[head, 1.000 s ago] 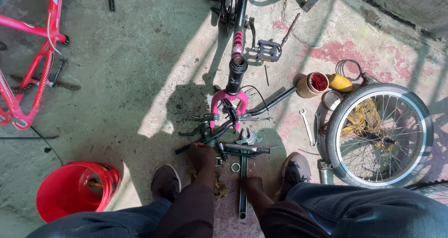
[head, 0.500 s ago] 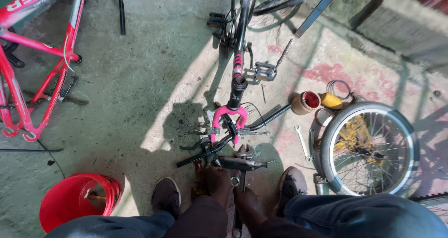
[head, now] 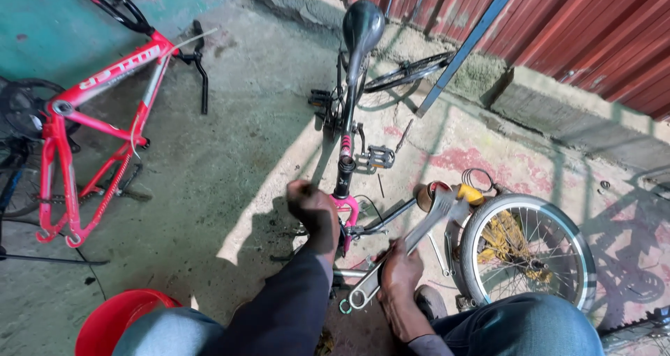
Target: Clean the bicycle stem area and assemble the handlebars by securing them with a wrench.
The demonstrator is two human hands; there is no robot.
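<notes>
My right hand (head: 399,272) clamps the wrench (head: 408,241) | left hand (head: 312,209) closed on pink fork (head: 347,206) | wheel (head: 527,251) just right | I'd keep the fork steady, seat wrench squarely.

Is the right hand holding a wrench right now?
Yes, the right hand grips a silver wrench by its handle, its open jaw raised toward the loose wheel.

Stained concrete floor (head: 230,167) carries a red bucket (head: 118,321), a loose wheel (head: 527,255) and a red frame (head: 91,132).
</notes>
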